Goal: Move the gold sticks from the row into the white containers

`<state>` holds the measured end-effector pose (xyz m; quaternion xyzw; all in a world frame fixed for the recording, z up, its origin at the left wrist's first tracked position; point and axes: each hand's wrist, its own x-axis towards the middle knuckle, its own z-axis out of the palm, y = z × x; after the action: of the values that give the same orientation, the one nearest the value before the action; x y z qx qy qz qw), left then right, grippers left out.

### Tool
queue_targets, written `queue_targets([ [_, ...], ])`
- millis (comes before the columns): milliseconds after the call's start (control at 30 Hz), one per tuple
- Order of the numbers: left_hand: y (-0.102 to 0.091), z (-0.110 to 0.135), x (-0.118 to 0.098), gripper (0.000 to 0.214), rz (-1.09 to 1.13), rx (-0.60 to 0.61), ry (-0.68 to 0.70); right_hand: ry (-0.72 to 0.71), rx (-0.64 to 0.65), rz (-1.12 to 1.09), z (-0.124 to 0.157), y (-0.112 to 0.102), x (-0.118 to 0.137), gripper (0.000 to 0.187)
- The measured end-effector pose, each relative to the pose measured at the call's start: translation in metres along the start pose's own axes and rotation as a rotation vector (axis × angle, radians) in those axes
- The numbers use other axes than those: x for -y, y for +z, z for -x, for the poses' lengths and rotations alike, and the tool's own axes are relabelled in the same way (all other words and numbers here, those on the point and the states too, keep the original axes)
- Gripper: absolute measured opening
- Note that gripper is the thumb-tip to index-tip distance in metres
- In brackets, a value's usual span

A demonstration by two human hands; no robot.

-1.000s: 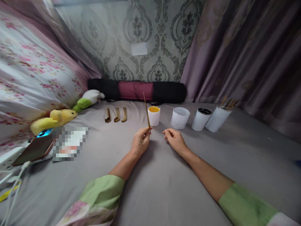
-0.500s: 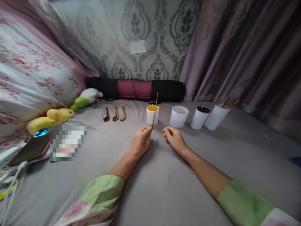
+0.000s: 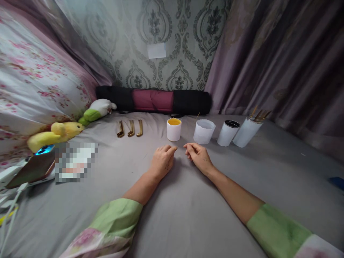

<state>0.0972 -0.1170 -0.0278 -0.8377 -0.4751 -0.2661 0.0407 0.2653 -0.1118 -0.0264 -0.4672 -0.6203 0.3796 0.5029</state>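
Note:
My left hand [image 3: 162, 160] rests on the grey sheet [image 3: 188, 215] with thumb and forefinger pinched on a thin stick [image 3: 198, 115]. The stick leans far to the right, and only its tip shows clearly, beside the empty white cup [image 3: 204, 131]. My right hand [image 3: 198, 156] lies close by with fingers curled, its fingertips almost touching the left hand's; I see nothing in it. Just beyond the hands stands a white cup with yellow contents [image 3: 173, 129].
Right of those cups stand a black-rimmed cup [image 3: 227, 133] and a white cup holding several sticks [image 3: 247, 130]. Three gold bent pieces [image 3: 131, 128] lie left of the cups. Plush toys [image 3: 55, 134], a phone [image 3: 34, 166] and cables are at the left, a bolster [image 3: 153, 100] at the back, curtains at the right.
The stick in my left hand has swung from upright, leaning left, to leaning steeply right. My right hand has edged closer to the left hand. The camera dipped slightly.

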Motion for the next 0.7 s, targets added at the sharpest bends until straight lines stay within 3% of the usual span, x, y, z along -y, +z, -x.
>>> queue_targets([
  [300, -0.0068, 0.0001, -0.0045, 0.031, -0.113, 0.105, 0.029, 0.022, 0.014, -0.125, -0.0005, 0.0031, 0.0013, 0.028],
  [700, -0.0039, 0.0006, -0.0055, 0.028, -0.128, 0.111, 0.055, 0.068, 0.01, -0.159, 0.002, 0.004, 0.0079, 0.032],
])
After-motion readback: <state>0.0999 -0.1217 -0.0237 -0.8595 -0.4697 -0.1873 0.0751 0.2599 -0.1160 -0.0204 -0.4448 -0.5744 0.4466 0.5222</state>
